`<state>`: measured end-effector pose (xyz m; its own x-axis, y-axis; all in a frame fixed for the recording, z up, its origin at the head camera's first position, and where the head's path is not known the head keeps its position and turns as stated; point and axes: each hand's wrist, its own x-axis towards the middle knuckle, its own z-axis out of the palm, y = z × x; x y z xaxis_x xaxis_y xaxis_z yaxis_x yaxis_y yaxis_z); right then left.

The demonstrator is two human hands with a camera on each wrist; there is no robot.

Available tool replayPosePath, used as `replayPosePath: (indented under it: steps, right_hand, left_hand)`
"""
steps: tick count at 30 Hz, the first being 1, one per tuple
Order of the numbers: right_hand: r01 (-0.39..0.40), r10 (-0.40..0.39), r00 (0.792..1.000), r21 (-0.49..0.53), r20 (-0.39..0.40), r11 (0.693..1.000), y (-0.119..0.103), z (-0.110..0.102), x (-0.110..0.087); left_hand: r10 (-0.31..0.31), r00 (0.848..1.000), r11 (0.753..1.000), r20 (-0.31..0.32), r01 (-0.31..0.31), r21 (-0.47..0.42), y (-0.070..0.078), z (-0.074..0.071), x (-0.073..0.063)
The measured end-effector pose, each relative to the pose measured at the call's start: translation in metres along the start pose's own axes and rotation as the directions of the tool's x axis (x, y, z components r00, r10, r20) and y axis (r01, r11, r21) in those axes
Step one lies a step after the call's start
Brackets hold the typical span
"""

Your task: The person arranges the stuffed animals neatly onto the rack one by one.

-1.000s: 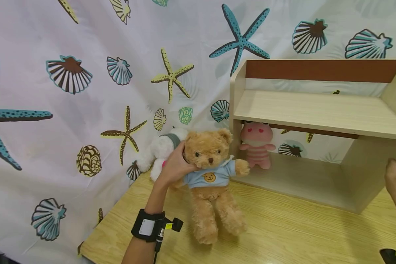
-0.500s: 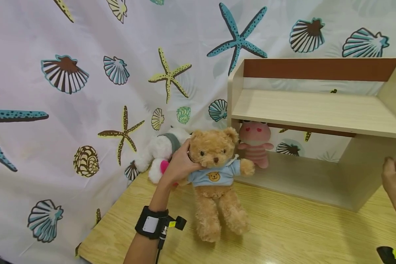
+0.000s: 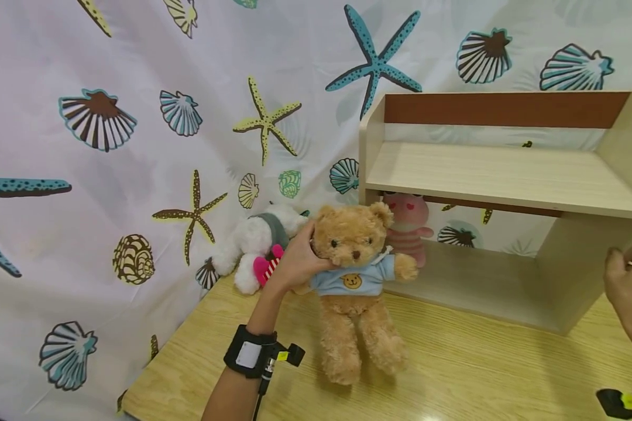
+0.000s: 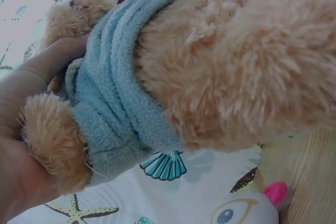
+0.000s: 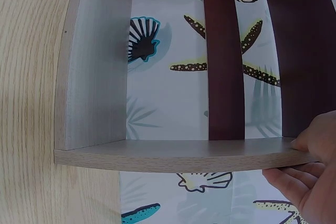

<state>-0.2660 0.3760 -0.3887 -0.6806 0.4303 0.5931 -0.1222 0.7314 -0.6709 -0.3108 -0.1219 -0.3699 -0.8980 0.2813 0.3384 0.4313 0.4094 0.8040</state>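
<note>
My left hand point(image 3: 301, 258) holds a light-brown teddy bear point(image 3: 349, 327) in a blue hoodie by its neck and upper side. The bear is upright in front of the shelf's left end, legs down at the table. In the left wrist view, thumb and palm lie round the bear's neck and arm; some fingers are hidden behind it. At the far right my right hand point(image 3: 631, 301) grips the right side panel of the wooden desk shelf point(image 3: 484, 175). In the right wrist view, the thumb is inside that panel point(image 5: 184, 156) and the fingers outside.
A pink striped plush toy point(image 3: 409, 219) stands in the shelf's lower compartment at the left, partly behind the bear. A white plush toy point(image 3: 258, 234) with a pink heart leans by the patterned curtain point(image 3: 110, 204). The wooden table point(image 3: 189, 356) ends at the left.
My left hand and the bear have moved right, covering more of the pink plush toy and uncovering more of the white one. My right hand stays on the side panel; the view shifts slightly.
</note>
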Motion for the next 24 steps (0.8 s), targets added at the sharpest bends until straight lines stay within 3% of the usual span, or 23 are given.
replayPosePath:
  steps: [5, 10, 17, 24]
  right_hand:
    - [-0.072, 0.074, 0.996, -0.024, 0.051, 0.997, -0.002, -0.004, 0.004]
    - [-0.073, 0.075, 0.995, -0.027, 0.063, 0.997, -0.001, -0.006, 0.007]
    - [-0.103, 0.119, 0.989, -0.169, 0.086, 0.98, -0.006, -0.005, 0.003]
    - [-0.134, 0.159, 0.981, -0.203, 0.114, 0.97, -0.007, -0.008, 0.004]
  left_hand:
    - [0.012, 1.0, 1.0, 0.014, -0.012, -0.008, 0.005, 0.007, 0.004]
    - [0.011, 0.999, 0.999, 0.047, -0.009, -0.047, 0.008, 0.016, 0.008]
    - [0.017, 0.999, 0.999, 0.048, -0.015, -0.04, 0.012, 0.023, 0.013]
    - [0.029, 0.997, 0.999, 0.067, -0.027, -0.032, 0.018, 0.036, 0.021]
